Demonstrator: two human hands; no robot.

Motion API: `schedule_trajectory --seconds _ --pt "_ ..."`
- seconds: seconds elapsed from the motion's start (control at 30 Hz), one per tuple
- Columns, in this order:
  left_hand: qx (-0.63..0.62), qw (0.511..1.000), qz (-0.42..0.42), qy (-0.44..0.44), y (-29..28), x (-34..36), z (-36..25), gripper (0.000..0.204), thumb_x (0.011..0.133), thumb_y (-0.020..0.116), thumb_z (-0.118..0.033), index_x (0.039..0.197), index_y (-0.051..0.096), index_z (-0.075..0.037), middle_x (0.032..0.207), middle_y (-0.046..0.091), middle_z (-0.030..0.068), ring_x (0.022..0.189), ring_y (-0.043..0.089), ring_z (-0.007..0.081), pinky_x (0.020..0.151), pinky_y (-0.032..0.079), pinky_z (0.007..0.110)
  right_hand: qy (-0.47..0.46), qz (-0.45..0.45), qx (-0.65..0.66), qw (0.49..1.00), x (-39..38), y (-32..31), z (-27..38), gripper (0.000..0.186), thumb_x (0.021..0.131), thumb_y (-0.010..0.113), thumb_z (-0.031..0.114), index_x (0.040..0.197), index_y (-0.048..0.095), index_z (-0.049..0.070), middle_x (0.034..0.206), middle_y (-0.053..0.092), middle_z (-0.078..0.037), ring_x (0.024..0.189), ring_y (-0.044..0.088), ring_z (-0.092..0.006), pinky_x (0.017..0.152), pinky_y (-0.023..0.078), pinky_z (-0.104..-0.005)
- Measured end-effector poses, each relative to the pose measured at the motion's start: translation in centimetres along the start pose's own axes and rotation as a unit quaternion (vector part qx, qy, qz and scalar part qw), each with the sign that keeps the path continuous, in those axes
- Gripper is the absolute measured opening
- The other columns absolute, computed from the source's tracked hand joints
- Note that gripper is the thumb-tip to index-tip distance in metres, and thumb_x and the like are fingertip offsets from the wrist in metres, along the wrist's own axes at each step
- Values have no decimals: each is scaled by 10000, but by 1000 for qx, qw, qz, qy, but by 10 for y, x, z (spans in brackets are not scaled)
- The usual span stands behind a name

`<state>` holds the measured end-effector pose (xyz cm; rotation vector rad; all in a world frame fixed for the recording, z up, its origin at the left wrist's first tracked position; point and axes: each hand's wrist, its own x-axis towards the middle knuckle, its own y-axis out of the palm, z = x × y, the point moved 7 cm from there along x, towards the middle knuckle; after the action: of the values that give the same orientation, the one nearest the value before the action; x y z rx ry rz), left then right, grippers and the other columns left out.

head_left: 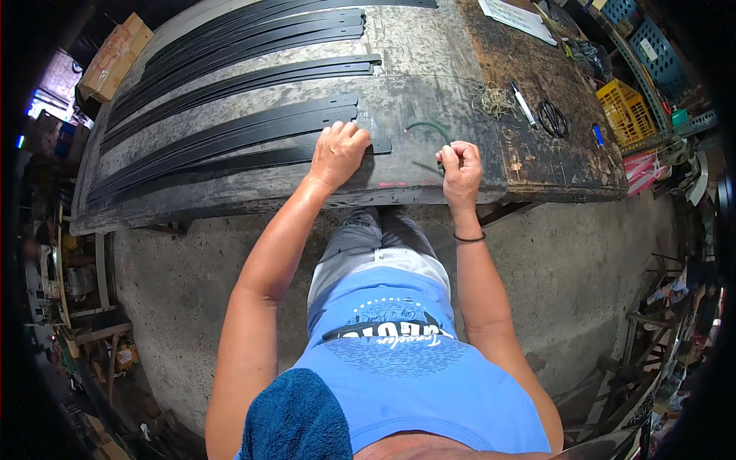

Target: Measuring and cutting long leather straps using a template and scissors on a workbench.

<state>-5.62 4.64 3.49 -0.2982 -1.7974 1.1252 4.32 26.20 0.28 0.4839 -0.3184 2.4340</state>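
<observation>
My left hand point(340, 156) is closed at the right-hand ends of the long black strips nearest the table's front edge. Its curled fingers press on a black strip point(381, 146) whose tip sticks out to the right, and they hide part of the strips. My right hand point(460, 170) is a little farther right, over the front edge of the table. Thumb and forefinger pinch a thin dark green cord point(431, 126), which arches up and to the left above the tabletop. Just behind my left hand lie more black strips point(307, 109) with small slots near their ends.
More bundles of black strips point(307, 69) lie across the worn table point(429, 46). To the right are tangled string point(494, 101), a white marker point(524, 105), a black cord coil point(552, 119) and a blue pen point(598, 136). A yellow crate point(625, 113) stands past the edge.
</observation>
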Motion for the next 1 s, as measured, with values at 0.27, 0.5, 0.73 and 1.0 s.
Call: schedule_trajectory --seconds 0.27,0.5,0.73,1.0 --pt "-109 993 43 8 6 6 -14 232 812 701 -203 1011 662 -91 918 616 78 895 577 278 792 483 396 9 -9 55 998 -4 -2 0 109 941 598 95 895 567 0 927 566 -45 756 646 -121 705 512 -250" --pt "-78 983 129 101 13 20 -31 205 813 689 -209 1003 691 -134 830 582 21 828 603 222 749 518 354 49 -35 102 993 -3 -3 -2 104 946 591 112 934 562 13 830 608 -47 749 649 -118 708 506 -251" --pt "-34 993 13 109 10 5 -43 72 728 669 -147 749 604 -125 823 578 19 713 570 198 657 511 315 58 -37 110 992 -9 0 -5 130 906 640 91 828 578 8 907 555 -35 716 599 -106 653 489 -244" --pt "-71 995 -6 69 10 2 -35 71 720 650 -87 762 595 -75 830 580 54 766 576 241 706 512 345 -34 -12 -55 998 -12 7 19 106 831 668 65 791 590 5 915 568 -63 693 533 -124 615 462 -271"
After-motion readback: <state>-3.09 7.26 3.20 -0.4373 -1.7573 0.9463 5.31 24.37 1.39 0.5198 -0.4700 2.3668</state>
